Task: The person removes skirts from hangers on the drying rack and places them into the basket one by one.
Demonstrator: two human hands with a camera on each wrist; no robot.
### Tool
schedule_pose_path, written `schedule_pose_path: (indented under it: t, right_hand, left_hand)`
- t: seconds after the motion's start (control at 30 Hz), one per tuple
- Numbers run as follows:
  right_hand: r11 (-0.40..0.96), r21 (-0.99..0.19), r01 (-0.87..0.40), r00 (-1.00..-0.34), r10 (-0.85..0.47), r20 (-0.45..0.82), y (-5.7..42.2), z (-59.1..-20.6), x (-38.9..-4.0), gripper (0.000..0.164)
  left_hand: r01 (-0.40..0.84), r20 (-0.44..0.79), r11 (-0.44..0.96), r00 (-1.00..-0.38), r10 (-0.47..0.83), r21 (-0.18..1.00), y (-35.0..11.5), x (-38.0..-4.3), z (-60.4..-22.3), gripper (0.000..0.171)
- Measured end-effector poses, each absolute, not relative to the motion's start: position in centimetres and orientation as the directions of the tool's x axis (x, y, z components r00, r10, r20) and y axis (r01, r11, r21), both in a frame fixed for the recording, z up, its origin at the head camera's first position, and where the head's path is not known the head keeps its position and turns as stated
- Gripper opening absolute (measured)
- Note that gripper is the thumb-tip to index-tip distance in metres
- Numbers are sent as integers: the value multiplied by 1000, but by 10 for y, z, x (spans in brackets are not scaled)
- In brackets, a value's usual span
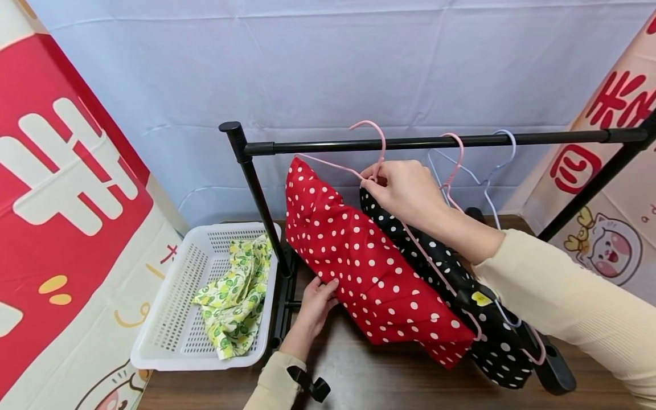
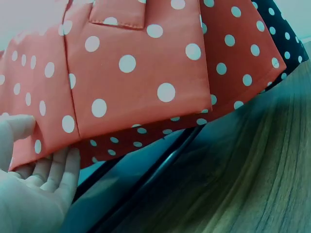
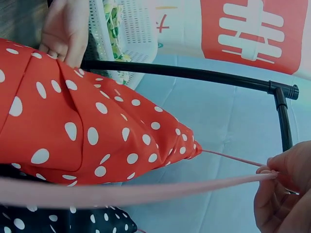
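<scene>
My right hand point(image 1: 405, 185) pinches the neck of a pink hanger point(image 1: 383, 149), just below the black rail. The hanger's hook crosses the rail, rising higher than the neighbouring hooks; whether it rests on it I cannot tell. A red garment with white dots point(image 1: 359, 256) is on one end of this hanger, while the other arm of the hanger lies outside the cloth. Down at the garment's lower left edge, my left hand point(image 2: 39, 184) holds the hem, thumb in front and fingers behind. Behind it hangs a black garment with white dots point(image 1: 435, 250).
A black rack rail point(image 1: 318, 147) spans the view, carrying another pink hanger point(image 1: 458, 156) and a pale blue one point(image 1: 507, 154). Left of the post, a white basket point(image 1: 169, 319) contains a yellow-green printed cloth point(image 1: 238, 302). A wooden tabletop point(image 1: 348, 381) lies beneath.
</scene>
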State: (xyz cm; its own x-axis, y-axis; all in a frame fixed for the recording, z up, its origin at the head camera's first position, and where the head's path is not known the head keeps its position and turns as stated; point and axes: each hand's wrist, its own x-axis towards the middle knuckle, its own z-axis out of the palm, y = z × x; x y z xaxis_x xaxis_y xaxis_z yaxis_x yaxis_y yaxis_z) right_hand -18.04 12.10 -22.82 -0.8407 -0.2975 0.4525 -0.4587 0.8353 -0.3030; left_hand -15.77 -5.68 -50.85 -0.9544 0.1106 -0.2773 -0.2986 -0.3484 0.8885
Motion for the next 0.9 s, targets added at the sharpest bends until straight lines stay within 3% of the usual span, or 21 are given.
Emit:
schedule_pose_path:
  t: [0.5,0.9]
  right_hand:
    - [846,-278,-454,-833,-293,470,126,-233,-186,19]
    - [844,-289,-452,-839,-292,459,133,-238,-189,19]
  left_hand:
    - [-215,-219,-297,-976,19,930,-77,-153,-487,43]
    - [-116,-124,-173,-992,-34,978,-98,-153,-454,38]
